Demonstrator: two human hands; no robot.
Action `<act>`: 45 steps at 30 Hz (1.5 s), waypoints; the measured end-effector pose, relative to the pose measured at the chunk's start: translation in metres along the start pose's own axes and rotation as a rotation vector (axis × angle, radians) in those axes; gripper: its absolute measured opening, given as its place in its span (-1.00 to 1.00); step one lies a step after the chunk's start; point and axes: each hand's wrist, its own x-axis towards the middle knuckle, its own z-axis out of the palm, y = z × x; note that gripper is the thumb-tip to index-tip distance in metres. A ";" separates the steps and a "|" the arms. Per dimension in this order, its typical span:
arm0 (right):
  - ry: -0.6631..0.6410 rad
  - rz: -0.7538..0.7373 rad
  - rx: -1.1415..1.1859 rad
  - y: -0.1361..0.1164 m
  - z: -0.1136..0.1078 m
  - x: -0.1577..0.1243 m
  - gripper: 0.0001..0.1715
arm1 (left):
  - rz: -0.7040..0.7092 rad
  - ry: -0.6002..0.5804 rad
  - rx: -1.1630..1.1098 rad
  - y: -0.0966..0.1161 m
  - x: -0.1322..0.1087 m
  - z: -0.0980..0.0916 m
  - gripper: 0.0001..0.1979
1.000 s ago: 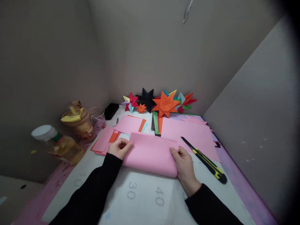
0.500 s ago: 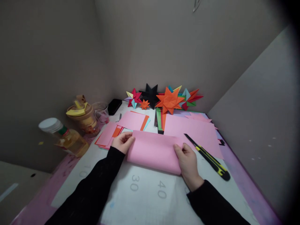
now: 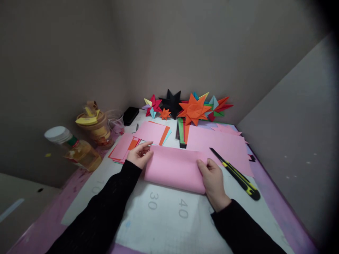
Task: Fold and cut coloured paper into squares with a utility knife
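A pink sheet of paper [image 3: 174, 169], bent over into a rounded fold along its near side, is held just above the white mat. My left hand [image 3: 139, 155] is at its left edge, thumb against the paper and index finger raised off the top corner. At the right edge, my right hand [image 3: 213, 180] pinches the sheet between thumb and curled fingers. To the right of that hand lies a black and yellow utility knife [image 3: 238, 176], its blade out. A larger pink sheet [image 3: 219, 144] is partly under the knife.
Stacks of coloured paper [image 3: 152, 132] lie behind my left hand. Folded paper stars [image 3: 194, 109] lean along the wall. At left are a bottle [image 3: 82, 155], a brown cup [image 3: 96, 130], a clear plastic cup [image 3: 116, 121] and a black case [image 3: 131, 115]. The white mat [image 3: 166, 229] bears printed numbers.
My left index finger has lifted from the paper's upper left corner, loosening that pinch. The right hand keeps its grip. The whole view has shifted slightly.
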 end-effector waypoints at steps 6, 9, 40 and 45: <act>-0.055 0.029 0.089 0.000 0.002 0.002 -0.54 | 0.001 0.070 0.065 0.001 0.002 -0.001 -0.64; -0.084 0.027 0.177 -0.001 0.002 0.003 -0.59 | -0.003 0.088 0.093 -0.002 0.005 -0.002 -0.64; -0.042 0.114 0.561 0.004 0.001 0.017 -0.81 | -0.049 0.123 0.095 0.017 0.004 0.001 -0.71; -0.016 0.096 0.468 0.004 -0.002 0.016 -0.80 | -0.098 0.033 0.015 0.014 0.004 0.000 -0.54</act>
